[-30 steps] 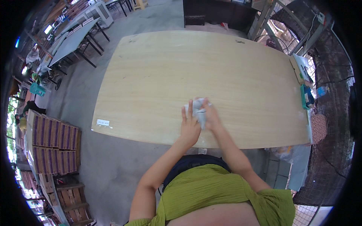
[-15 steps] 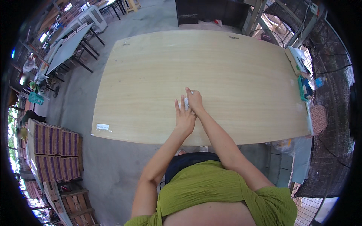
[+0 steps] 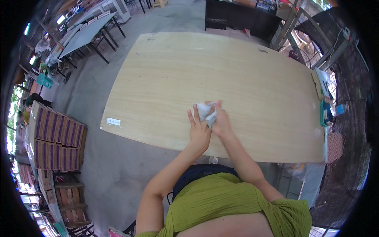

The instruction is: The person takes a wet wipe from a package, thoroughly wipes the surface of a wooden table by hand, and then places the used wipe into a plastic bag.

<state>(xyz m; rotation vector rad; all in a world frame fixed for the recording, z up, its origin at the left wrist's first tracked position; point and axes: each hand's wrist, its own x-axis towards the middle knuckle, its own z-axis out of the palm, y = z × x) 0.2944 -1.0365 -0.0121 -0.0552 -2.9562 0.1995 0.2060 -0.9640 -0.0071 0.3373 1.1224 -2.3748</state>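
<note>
A crumpled white piece, like a thin cloth or tissue (image 3: 203,109), is bunched between my two hands above the near middle of the pale wooden tabletop (image 3: 158,94). My left hand (image 3: 201,132) has its fingers stretched and spread, touching the white piece from the left. On the other side, my right hand (image 3: 222,121) is closed on the white piece and slightly blurred. Part of the white piece is hidden behind the fingers.
A white label (image 3: 113,121) is stuck at the tabletop's near left corner. Along the right edge lie a green tray (image 3: 324,113) and a clipboard-like white board (image 3: 323,81). Stacked cartons (image 3: 57,138) stand on the left. Beyond the table is a black desk (image 3: 241,17).
The white piece, mostly covered before, now shows more, bunched up between the hands. My right hand has shifted lower and to the right of the left. The view has turned slightly.
</note>
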